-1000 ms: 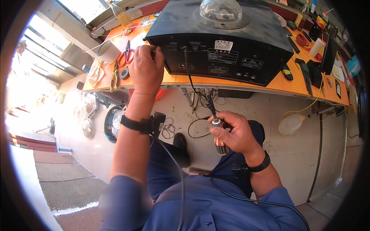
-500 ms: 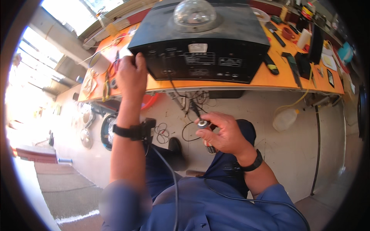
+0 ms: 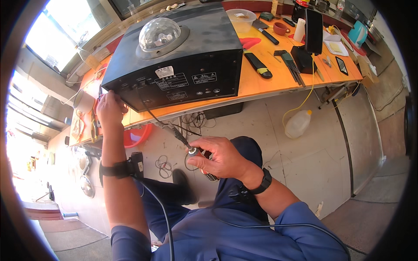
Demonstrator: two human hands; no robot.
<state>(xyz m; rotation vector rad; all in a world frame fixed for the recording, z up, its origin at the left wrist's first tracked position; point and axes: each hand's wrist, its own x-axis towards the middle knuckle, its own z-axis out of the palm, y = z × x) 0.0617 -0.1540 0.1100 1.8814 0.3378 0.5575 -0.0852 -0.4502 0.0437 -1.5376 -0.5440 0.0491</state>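
My left hand is at the left corner of a black box with a faceted clear dome on top. Its fingers are curled against the box's edge; the fingertips are partly hidden. In front of the workbench, above my knee, my right hand is closed around what looks like a microphone, with a dark mesh-like end pointing down. A black cable plug meets its metal-rimmed upper end. The cable runs up to the box's labelled panel.
The orange workbench carries a black-and-yellow cutter, green-and-black tools, a red-brown cup and a phone. Pliers lie left. Below are loose cables, a red basin and a white plastic jug.
The view has turned, so the box and bench sit farther left. My left thumb has come down along the box's corner. My right hand still grips the microphone.
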